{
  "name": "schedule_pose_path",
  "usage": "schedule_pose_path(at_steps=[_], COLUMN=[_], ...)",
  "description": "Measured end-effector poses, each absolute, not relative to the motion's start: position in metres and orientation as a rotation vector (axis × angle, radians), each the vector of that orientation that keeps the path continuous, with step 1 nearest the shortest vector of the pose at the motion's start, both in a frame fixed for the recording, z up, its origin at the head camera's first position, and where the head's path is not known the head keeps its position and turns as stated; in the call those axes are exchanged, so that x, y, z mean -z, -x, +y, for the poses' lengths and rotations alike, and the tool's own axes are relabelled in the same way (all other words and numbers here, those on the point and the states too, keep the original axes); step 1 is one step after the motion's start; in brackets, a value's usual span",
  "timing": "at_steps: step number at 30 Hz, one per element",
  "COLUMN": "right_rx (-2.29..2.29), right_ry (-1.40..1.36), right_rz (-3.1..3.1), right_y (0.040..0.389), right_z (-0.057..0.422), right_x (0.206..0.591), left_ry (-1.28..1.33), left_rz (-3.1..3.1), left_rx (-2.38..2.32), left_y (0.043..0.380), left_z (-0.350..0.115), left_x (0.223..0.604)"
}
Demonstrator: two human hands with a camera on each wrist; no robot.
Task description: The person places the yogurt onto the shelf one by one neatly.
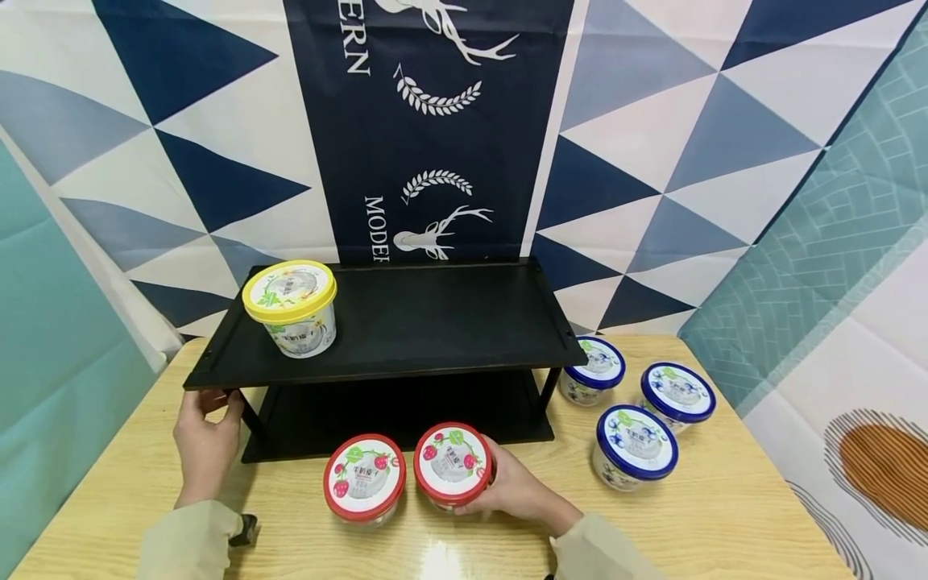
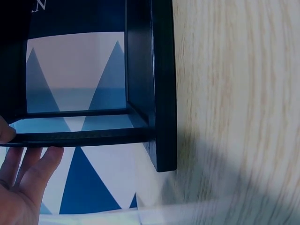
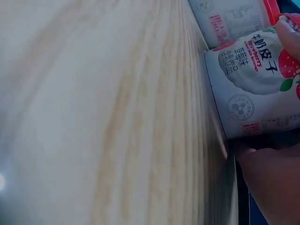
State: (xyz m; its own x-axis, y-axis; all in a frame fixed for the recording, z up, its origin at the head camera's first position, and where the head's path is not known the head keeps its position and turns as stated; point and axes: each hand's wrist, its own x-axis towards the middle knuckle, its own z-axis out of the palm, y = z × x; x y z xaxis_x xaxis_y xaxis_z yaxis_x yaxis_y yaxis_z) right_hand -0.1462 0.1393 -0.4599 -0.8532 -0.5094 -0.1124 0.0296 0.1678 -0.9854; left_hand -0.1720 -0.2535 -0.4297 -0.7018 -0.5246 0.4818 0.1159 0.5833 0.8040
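Observation:
My left hand (image 1: 209, 435) pinches the front left post (image 2: 84, 137) of a black two-tier shelf (image 1: 435, 322), just under its upper board. In the left wrist view the thumb lies on one side of the post and the fingers on the other. My right hand (image 1: 518, 487) grips a red-lidded strawberry tub (image 1: 453, 459) from its right side, in front of the shelf. Beside it on the left stands a second red-lidded tub (image 1: 365, 475). The right wrist view shows the held tub's printed wall (image 3: 253, 79) between thumb and fingers, its base near the tabletop.
A yellow-lidded tub (image 1: 293, 306) stands at the left end of the upper board. Several blue-lidded tubs, one at the front (image 1: 635, 447), stand on the wooden table (image 1: 710, 515) right of the shelf. A patterned cloth (image 1: 435, 145) hangs behind.

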Motion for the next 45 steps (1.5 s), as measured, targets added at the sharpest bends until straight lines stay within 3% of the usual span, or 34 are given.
schedule_pose_path(at_steps=[45], right_rx=[1.785], right_ry=[0.139], right_rz=[2.335], right_y=[0.122], right_z=[0.149], right_x=[0.405], left_ry=[-0.32], left_rz=[-2.112], left_rx=[1.134], left_y=[0.171], left_z=[-0.253], left_x=[0.43])
